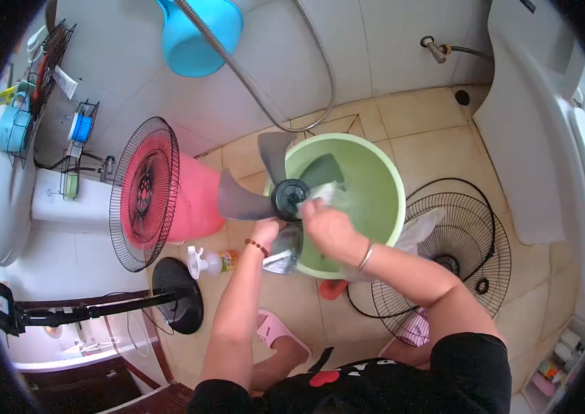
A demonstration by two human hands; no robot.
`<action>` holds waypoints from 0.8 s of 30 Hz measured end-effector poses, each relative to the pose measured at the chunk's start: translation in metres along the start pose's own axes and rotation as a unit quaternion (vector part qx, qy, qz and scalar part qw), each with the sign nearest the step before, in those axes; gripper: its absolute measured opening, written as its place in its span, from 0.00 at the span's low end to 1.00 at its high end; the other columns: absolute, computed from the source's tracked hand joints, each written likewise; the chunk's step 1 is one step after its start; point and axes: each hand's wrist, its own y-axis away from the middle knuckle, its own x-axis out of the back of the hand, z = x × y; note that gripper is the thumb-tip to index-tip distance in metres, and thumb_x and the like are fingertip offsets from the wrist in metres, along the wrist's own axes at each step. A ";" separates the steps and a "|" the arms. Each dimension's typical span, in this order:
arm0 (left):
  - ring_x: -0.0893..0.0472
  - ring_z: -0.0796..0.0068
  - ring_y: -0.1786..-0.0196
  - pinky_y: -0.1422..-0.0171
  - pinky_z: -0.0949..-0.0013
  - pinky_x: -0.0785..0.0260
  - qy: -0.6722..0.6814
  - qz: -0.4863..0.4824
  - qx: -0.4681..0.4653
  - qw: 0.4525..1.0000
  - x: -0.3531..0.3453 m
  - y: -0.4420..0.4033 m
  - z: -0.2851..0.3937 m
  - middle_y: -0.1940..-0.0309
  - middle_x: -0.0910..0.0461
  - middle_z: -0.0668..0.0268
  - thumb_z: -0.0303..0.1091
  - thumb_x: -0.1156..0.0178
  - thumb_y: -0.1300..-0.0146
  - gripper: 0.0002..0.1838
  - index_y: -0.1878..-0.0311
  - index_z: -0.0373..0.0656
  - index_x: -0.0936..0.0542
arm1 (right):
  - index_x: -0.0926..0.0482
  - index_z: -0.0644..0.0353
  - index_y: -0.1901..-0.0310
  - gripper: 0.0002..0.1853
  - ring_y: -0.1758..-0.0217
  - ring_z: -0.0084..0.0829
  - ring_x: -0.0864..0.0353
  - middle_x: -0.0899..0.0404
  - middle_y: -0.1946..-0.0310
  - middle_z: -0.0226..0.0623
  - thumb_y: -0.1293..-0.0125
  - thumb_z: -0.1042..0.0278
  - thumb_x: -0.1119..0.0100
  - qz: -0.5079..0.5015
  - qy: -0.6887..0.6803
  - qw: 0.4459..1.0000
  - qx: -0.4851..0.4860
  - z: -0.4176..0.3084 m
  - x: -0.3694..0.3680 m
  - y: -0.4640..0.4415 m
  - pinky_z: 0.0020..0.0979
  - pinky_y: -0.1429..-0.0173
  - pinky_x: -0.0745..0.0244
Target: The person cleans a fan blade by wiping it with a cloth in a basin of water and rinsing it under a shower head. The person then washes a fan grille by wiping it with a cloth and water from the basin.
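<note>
Grey fan blades [240, 199] with a dark round hub are held up over the near-left rim of a pale green basin [398, 181]. My left hand [268, 232], with a beaded bracelet at the wrist, grips them from below, close to the hub. My right hand [334, 226] is closed on a crumpled white cloth [325, 193] pressed near the hub. Some motion blur softens the cloth and the fingers. Beneath the blades, close to the basin, lies a shiny silvery packet [280, 261] that is partly covered.
A round black fan grille [144, 193] leans against a pink bucket [199, 200]. Another grille [461, 234] lies on the floor at right. A spray bottle [211, 262] and the fan stand's base [178, 297] are at left. A shower hose [251, 88] hangs ahead.
</note>
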 end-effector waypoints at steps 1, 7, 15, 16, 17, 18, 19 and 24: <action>0.21 0.71 0.61 0.52 0.66 0.29 0.031 0.008 0.001 0.999 -0.011 0.005 0.009 0.58 0.21 0.61 0.18 0.46 0.45 0.14 0.53 0.32 0.24 | 0.34 0.67 0.59 0.14 0.71 0.44 0.20 0.25 0.67 0.49 0.49 0.76 0.48 0.028 -0.046 0.998 0.013 -0.011 -0.005 -0.006 0.38 0.70 0.24; 0.21 0.69 0.59 0.55 0.67 0.28 0.137 -0.078 -0.003 0.988 -0.002 0.004 0.004 0.59 0.21 0.61 0.25 0.43 0.44 0.14 0.53 0.36 0.24 | 0.32 0.62 0.52 0.19 0.60 0.44 0.21 0.27 0.56 0.50 0.49 0.77 0.48 0.020 -0.068 0.989 0.133 0.032 -0.070 0.013 0.38 0.57 0.24; 0.20 0.72 0.56 0.51 0.69 0.27 0.104 0.047 -0.035 0.993 -0.005 -0.009 -0.015 0.56 0.21 0.63 0.25 0.35 0.48 0.19 0.51 0.37 0.22 | 0.28 0.70 0.56 0.15 0.60 0.46 0.20 0.24 0.62 0.54 0.45 0.74 0.48 -0.015 0.098 0.988 -0.122 0.157 -0.141 0.009 0.42 0.54 0.23; 0.21 0.72 0.56 0.50 0.69 0.27 0.101 0.047 -0.051 0.992 -0.012 -0.007 -0.014 0.56 0.21 0.63 0.26 0.34 0.48 0.19 0.51 0.37 0.22 | 0.28 0.70 0.57 0.14 0.61 0.48 0.20 0.24 0.64 0.56 0.46 0.75 0.48 -0.046 -0.002 0.993 -0.112 0.163 -0.154 0.002 0.43 0.54 0.24; 0.21 0.72 0.55 0.49 0.69 0.27 0.097 0.049 -0.066 0.992 -0.019 -0.001 -0.010 0.55 0.21 0.63 0.26 0.34 0.48 0.19 0.51 0.37 0.23 | 0.27 0.71 0.58 0.14 0.61 0.50 0.21 0.24 0.65 0.58 0.47 0.76 0.48 -0.076 -0.104 0.987 -0.100 0.164 -0.158 -0.006 0.44 0.55 0.24; 0.21 0.71 0.55 0.48 0.69 0.27 0.091 0.052 -0.080 0.991 -0.022 0.001 -0.008 0.55 0.21 0.62 0.26 0.34 0.48 0.19 0.51 0.37 0.23 | 0.28 0.72 0.57 0.14 0.61 0.53 0.24 0.26 0.64 0.59 0.46 0.76 0.49 -0.067 -0.143 0.979 -0.132 0.137 -0.125 -0.015 0.45 0.53 0.27; 0.21 0.72 0.56 0.50 0.70 0.28 0.078 0.048 -0.097 0.991 -0.024 -0.001 -0.010 0.56 0.21 0.64 0.27 0.34 0.48 0.20 0.51 0.36 0.23 | 0.29 0.72 0.57 0.14 0.61 0.57 0.27 0.27 0.63 0.61 0.45 0.75 0.49 -0.060 -0.184 0.967 -0.165 0.097 -0.088 -0.024 0.47 0.52 0.30; 0.23 0.73 0.54 0.50 0.69 0.29 0.052 0.117 -0.016 0.992 -0.037 0.008 -0.002 0.56 0.21 0.63 0.42 0.38 0.40 0.20 0.51 0.37 0.23 | 0.33 0.65 0.49 0.16 0.59 0.57 0.27 0.34 0.54 0.58 0.38 0.72 0.51 0.160 -0.261 0.935 -0.179 0.009 -0.103 -0.020 0.48 0.57 0.28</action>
